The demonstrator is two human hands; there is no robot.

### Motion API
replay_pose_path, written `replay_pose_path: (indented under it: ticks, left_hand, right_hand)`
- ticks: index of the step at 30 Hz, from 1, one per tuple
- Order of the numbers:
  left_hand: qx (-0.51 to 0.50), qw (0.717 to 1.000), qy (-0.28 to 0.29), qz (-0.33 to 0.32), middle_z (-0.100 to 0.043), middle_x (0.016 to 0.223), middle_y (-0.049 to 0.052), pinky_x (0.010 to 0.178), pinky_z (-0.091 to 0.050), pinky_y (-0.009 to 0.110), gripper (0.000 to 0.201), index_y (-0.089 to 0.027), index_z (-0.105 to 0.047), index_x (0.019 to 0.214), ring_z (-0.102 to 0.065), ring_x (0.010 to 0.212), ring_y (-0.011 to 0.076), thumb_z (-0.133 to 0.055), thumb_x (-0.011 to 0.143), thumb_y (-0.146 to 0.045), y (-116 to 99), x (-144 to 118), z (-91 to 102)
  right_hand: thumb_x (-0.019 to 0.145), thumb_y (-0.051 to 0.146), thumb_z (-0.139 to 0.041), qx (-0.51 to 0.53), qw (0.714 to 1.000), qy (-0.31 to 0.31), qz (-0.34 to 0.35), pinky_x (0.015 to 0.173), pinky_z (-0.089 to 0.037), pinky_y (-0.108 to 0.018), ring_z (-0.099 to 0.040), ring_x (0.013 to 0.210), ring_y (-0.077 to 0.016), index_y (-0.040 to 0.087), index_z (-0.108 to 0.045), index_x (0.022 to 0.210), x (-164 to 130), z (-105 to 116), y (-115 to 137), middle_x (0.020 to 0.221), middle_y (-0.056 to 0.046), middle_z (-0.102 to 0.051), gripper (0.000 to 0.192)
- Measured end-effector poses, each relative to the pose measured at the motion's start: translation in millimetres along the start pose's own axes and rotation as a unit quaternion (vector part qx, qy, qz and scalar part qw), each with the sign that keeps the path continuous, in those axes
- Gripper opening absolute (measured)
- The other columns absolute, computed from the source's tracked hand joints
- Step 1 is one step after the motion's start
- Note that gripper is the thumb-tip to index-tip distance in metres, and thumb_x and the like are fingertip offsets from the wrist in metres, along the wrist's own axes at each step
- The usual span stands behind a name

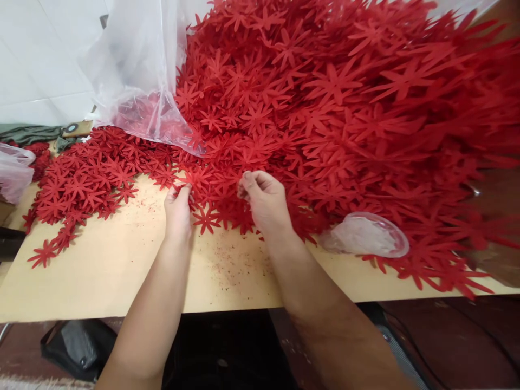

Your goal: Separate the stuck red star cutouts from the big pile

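Observation:
A huge heap of red flower-shaped cutouts [333,108] covers the far and right part of a tan board table [114,271]. My left hand [177,208] rests at the heap's near edge, its fingertips curled onto a red cutout [190,181]. Close to it on the right, my right hand [264,200] pinches the same clump of cutouts between thumb and fingers. One loose cutout [206,219] lies flat between my two hands. Both forearms reach in from the bottom of the view.
A clear plastic bag [138,70] spills cutouts at the back left. A small clear plastic lid or cup [363,235] lies among cutouts on the right. Another bag [14,170] sits at the left edge. Red crumbs dot the board. A dark bag [77,346] lies on the floor.

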State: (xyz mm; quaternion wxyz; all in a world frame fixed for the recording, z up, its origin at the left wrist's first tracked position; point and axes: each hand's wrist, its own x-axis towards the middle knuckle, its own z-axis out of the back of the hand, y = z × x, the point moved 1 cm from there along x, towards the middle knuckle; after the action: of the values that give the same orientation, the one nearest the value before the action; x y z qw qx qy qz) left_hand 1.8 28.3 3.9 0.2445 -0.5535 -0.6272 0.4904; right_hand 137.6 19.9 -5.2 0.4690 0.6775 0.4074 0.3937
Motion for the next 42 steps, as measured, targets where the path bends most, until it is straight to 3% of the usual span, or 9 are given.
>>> replay_pose_path:
  ticks: [4, 7, 12, 20, 28, 34, 39, 42]
  left_hand:
    - [0.039, 0.998, 0.053, 0.011, -0.054, 0.055, -0.007, 0.060, -0.041, 0.020, 0.008, -0.017, -0.056, 0.066, -0.048, 0.052, 0.0065, -0.061, 0.070, -0.012, 6, -4, -2.7]
    - [0.049, 0.995, 0.086, -0.005, -0.061, 0.064, -0.005, 0.068, -0.045, 0.022, 0.008, -0.016, -0.059, 0.070, -0.054, 0.060, 0.0073, -0.064, 0.066, -0.012, 13, -7, -4.2]
    - [0.055, 0.990, 0.130, -0.028, -0.063, 0.069, -0.004, 0.072, -0.046, 0.023, 0.015, -0.017, -0.061, 0.073, -0.057, 0.065, 0.0083, -0.072, 0.062, -0.017, 13, -6, -3.2]
    - [-0.017, 0.997, 0.071, -0.001, -0.062, 0.062, -0.005, 0.068, -0.046, 0.021, 0.014, -0.015, -0.061, 0.068, -0.056, 0.058, 0.0061, -0.074, 0.065, -0.019, 11, -7, -3.7]
    - [-0.003, 0.999, 0.024, -0.032, -0.060, 0.060, -0.005, 0.053, -0.038, 0.018, 0.011, -0.016, -0.060, 0.068, -0.046, 0.047, 0.0038, -0.069, 0.073, -0.020, -2, 6, 6.1]
    - [0.061, 0.987, 0.140, -0.046, -0.058, 0.056, -0.006, 0.057, -0.040, 0.018, 0.014, -0.015, -0.062, 0.064, -0.049, 0.052, 0.0046, -0.074, 0.066, -0.020, 7, -5, -2.7]
    - [0.041, 0.995, 0.076, -0.055, -0.060, 0.058, -0.006, 0.060, -0.042, 0.018, 0.007, -0.015, -0.063, 0.064, -0.051, 0.053, 0.0051, -0.068, 0.068, -0.012, 8, 1, -0.3]
    - [0.036, 0.994, 0.089, -0.055, -0.062, 0.060, -0.005, 0.061, -0.044, 0.020, 0.007, -0.016, -0.064, 0.065, -0.053, 0.055, 0.0065, -0.071, 0.067, -0.016, 4, 2, 1.4]
  right_hand:
    - [0.052, 0.068, -0.075, -0.009, 0.995, 0.089, -0.033, 0.060, -0.046, -0.027, -0.053, 0.065, -0.0120, 0.022, -0.061, 0.078, -7, -11, -3, 0.072, 0.000, -0.061, 0.054]
    - [0.055, 0.059, -0.077, -0.044, 0.994, 0.101, -0.025, 0.062, -0.045, -0.028, -0.053, 0.065, -0.0121, 0.020, -0.061, 0.074, -9, -13, -6, 0.070, 0.000, -0.060, 0.046]
    - [0.072, 0.047, -0.066, -0.105, 0.987, 0.118, 0.014, 0.057, -0.038, -0.027, -0.044, 0.059, -0.0115, 0.020, -0.055, 0.069, -8, -8, -9, 0.062, 0.002, -0.051, 0.029]
    - [0.080, 0.037, -0.057, -0.161, 0.979, 0.117, 0.048, 0.053, -0.030, -0.027, -0.034, 0.054, -0.0098, 0.021, -0.047, 0.068, -11, -9, -7, 0.057, 0.005, -0.040, 0.022]
    - [0.082, 0.026, -0.053, -0.162, 0.984, -0.010, 0.066, 0.055, -0.034, -0.028, -0.036, 0.053, -0.0109, 0.022, -0.043, 0.068, -1, 6, -4, 0.058, 0.004, -0.040, 0.017]
    - [0.079, 0.025, -0.055, -0.176, 0.975, 0.079, 0.106, 0.062, -0.042, -0.030, -0.048, 0.062, -0.0132, 0.021, -0.052, 0.072, -12, -6, -2, 0.066, 0.001, -0.052, 0.008]
    - [0.078, 0.025, -0.057, -0.143, 0.977, 0.129, 0.087, 0.068, -0.048, -0.031, -0.056, 0.069, -0.0149, 0.020, -0.060, 0.081, -17, -10, 3, 0.075, -0.002, -0.061, 0.007]
    - [0.078, 0.026, -0.057, -0.126, 0.981, 0.116, 0.092, 0.065, -0.047, -0.029, -0.056, 0.066, -0.0139, 0.020, -0.059, 0.077, -17, -10, 7, 0.071, -0.001, -0.061, 0.006]
